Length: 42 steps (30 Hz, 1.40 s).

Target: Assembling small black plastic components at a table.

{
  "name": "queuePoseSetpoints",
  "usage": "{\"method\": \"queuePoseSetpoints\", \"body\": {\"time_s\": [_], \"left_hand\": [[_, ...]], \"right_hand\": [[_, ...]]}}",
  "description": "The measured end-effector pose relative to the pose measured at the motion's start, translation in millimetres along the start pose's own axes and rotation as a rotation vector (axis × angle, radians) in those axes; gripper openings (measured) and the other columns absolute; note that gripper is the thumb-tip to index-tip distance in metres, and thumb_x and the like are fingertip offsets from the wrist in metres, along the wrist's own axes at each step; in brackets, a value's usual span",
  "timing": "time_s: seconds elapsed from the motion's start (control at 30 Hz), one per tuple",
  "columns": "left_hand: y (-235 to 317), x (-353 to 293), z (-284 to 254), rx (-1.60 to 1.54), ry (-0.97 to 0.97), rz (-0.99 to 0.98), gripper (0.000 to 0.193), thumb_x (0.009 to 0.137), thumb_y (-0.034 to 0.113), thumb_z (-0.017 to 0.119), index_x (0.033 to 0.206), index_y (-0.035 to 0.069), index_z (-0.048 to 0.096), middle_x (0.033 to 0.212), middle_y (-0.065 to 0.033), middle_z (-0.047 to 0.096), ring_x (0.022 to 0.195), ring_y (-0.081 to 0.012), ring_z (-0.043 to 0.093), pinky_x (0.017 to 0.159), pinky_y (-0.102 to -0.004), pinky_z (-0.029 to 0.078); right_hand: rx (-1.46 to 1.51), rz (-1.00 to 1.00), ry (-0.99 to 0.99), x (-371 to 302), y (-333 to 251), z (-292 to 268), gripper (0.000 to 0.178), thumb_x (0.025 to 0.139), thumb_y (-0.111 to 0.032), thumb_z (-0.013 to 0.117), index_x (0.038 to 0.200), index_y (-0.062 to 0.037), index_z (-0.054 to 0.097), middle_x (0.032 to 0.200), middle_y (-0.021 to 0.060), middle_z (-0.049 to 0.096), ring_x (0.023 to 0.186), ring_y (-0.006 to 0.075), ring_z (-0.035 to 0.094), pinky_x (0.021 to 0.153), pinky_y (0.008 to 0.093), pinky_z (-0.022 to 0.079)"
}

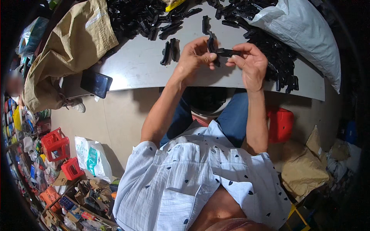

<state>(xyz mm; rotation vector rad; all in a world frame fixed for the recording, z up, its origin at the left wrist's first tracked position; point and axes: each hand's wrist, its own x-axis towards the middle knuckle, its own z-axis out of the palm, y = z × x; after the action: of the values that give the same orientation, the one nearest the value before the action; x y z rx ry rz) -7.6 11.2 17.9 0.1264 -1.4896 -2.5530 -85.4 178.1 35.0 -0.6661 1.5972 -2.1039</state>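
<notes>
Hands (pixel 190 61) close together; apparent pinch grips

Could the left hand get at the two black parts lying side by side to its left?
Probably yes: only bare tabletop shows between the left hand and those two parts. It is holding a black piece, though, so it may need freeing first.

Black parts (pixel 275 63) heaped on a table (pixel 138 75), sacks (pixel 304 38) and crowded shelves (pixel 14 144) suggest a workshop.
</notes>
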Motion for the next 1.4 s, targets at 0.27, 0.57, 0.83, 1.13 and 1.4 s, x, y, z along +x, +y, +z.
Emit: {"method": "queuePoseSetpoints", "body": {"time_s": [0.27, 0.57, 0.83, 1.13, 1.4], "left_hand": [[-11.3, -21.9, 14.1, 0.003, -0.027, -0.032, 0.018, 0.083, -0.006, 0.064, 0.099, -0.001, 0.057, 0.088, -0.0096, 0.064, 0.072, -0.0167, 0.066, 0.068, -0.0272, 0.056], [-7.4, -39.7, 21.7, -0.147, 0.005, -0.084, 0.021, 0.084, 0.0, 0.068, 0.1, -0.001, 0.054, 0.084, -0.0082, 0.062, 0.067, -0.015, 0.064, 0.063, -0.0247, 0.056], [-20.8, -51.9, 34.1, -0.018, 0.093, 0.145, 0.027, 0.084, 0.003, 0.069, 0.106, 0.001, 0.053, 0.097, -0.0047, 0.058, 0.087, -0.0109, 0.059, 0.072, -0.0228, 0.053], [-26.3, -66.3, 30.4, 0.091, 0.095, 0.222, 0.026, 0.082, 0.003, 0.072, 0.102, 0.0, 0.055, 0.096, -0.0019, 0.057, 0.087, -0.0094, 0.054, 0.08, -0.0233, 0.045], [-28.4, -73.3, 28.0, 0.123, 0.066, 0.196, 0.028, 0.083, 0.008, 0.072, 0.105, 0.0, 0.056, 0.092, -0.0028, 0.058, 0.085, -0.0103, 0.055, 0.079, -0.0241, 0.045]], "right_hand": [[-0.049, -0.312, 0.093, -27.1, 17.8, 14.0, 0.019, 0.076, 0.011, 0.069, 0.091, 0.0015, 0.062, 0.094, 0.0118, 0.065, 0.082, 0.0141, 0.064, 0.076, 0.0261, 0.053], [-0.721, -0.645, 0.092, -43.4, 8.3, 10.9, 0.022, 0.071, 0.008, 0.072, 0.087, -0.0022, 0.062, 0.093, 0.0087, 0.067, 0.085, 0.0235, 0.064, 0.072, 0.0318, 0.05], [-0.664, -0.371, 0.118, -51.4, -2.7, 17.9, 0.027, 0.082, -0.013, 0.072, 0.104, -0.0026, 0.06, 0.097, 0.0103, 0.058, 0.085, 0.0224, 0.061, 0.07, 0.0325, 0.051], [-0.515, -0.169, -0.044, -57.8, 0.3, 13.3, 0.03, 0.073, -0.002, 0.078, 0.098, 0.0015, 0.061, 0.092, 0.0086, 0.057, 0.08, 0.0172, 0.064, 0.066, 0.0261, 0.055], [-0.401, -0.124, -0.037, -62.3, -2.7, 15.5, 0.026, 0.068, 0.006, 0.077, 0.088, 0.0021, 0.06, 0.083, 0.0049, 0.056, 0.077, 0.0091, 0.06, 0.06, 0.0232, 0.052]]}}
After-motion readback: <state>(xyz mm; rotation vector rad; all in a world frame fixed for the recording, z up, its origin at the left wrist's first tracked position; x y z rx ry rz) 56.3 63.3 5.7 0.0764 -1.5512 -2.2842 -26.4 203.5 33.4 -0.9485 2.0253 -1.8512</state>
